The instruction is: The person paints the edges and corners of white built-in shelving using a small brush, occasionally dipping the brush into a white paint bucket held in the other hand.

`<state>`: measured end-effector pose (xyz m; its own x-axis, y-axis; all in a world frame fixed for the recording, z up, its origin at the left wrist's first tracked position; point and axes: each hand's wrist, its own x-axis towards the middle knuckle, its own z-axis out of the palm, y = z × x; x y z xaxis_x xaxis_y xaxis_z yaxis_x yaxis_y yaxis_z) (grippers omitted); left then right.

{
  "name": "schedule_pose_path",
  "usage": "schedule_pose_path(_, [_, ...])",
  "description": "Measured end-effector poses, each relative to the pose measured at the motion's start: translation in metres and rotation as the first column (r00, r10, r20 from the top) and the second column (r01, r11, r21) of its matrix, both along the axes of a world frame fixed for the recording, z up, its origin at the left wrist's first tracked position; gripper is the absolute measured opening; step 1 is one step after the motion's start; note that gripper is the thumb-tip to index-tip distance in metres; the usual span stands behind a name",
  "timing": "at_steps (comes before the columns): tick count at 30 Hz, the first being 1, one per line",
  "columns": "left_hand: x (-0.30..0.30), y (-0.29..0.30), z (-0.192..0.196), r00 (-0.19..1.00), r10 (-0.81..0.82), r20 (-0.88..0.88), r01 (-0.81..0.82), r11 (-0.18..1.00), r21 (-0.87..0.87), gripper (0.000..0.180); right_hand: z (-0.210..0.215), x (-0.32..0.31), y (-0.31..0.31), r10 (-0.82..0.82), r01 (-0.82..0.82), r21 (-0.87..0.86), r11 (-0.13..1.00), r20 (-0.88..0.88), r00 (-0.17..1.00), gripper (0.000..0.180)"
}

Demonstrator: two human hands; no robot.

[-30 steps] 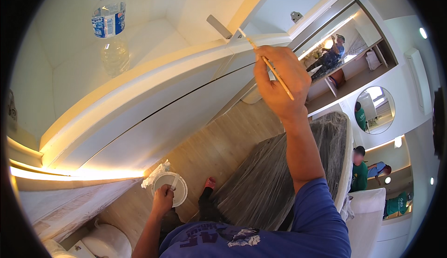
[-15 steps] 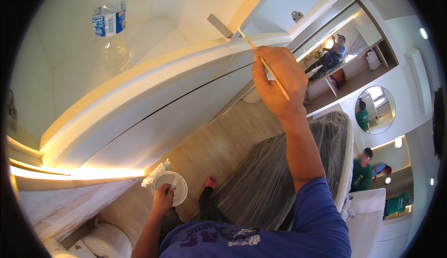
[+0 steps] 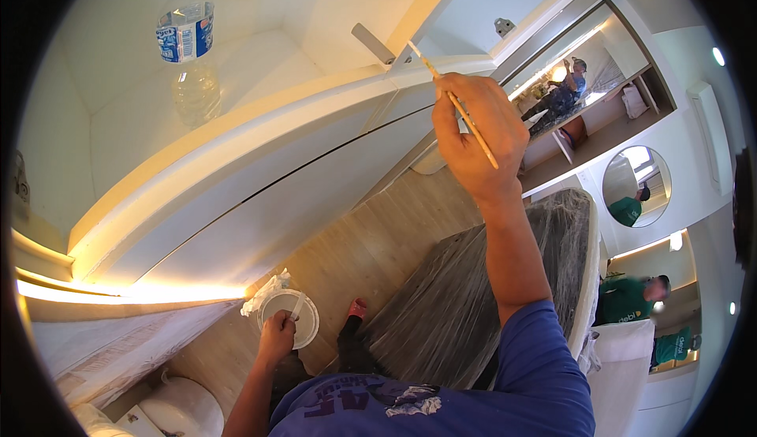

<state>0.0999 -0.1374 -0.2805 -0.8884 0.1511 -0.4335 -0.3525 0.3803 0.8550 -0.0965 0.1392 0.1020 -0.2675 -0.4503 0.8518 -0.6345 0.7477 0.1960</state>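
Yellowish brush (image 3: 473,128) pinched in our right hand (image 3: 490,125) near the cabinet (image 3: 315,96), left hand (image 3: 277,334) closed around a pale strip (image 3: 298,306) — we seem underway, finished and remaining parts unclear.

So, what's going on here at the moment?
The person's right grip holds a thin brush, raised with its tip close to the white cabinet; whether it touches is hard to tell. The left grip is low, at the rim of a white tub, by a pale strip; which of the two it holds isn't clear. A blue-capped bottle stands in the cabinet's left part. People in green shirts are off to the right.
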Motion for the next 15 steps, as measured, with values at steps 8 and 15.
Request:
schedule_pose_path(8, [0.003,0.0,-0.014,1.0,0.016,-0.014,-0.016,0.999,0.029,0.022,-0.01,-0.001,0.002,0.0,-0.001,0.027,1.0,0.05,0.999,0.025])
schedule_pose_path(15, [0.0,0.001,-0.006,1.0,0.007,0.017,-0.008,1.0,0.004,0.022,-0.01,0.001,0.002,-0.009,0.007,0.029,1.0,0.069,0.998,0.021])
